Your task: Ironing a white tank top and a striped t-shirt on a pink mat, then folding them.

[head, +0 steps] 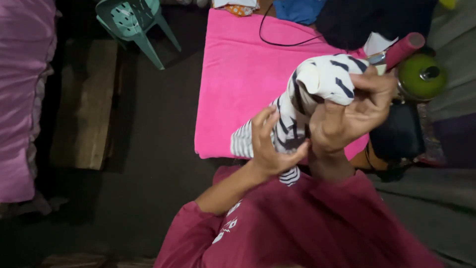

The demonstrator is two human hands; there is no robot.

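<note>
Both the left hand and right hand clasp the striped garment between them.

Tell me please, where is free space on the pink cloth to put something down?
The pink cloth is bare on its left and middle part, between the black cable and its near edge. The right side is crowded: both hands, left and right, hold the striped garment, beside a green pot.
</note>
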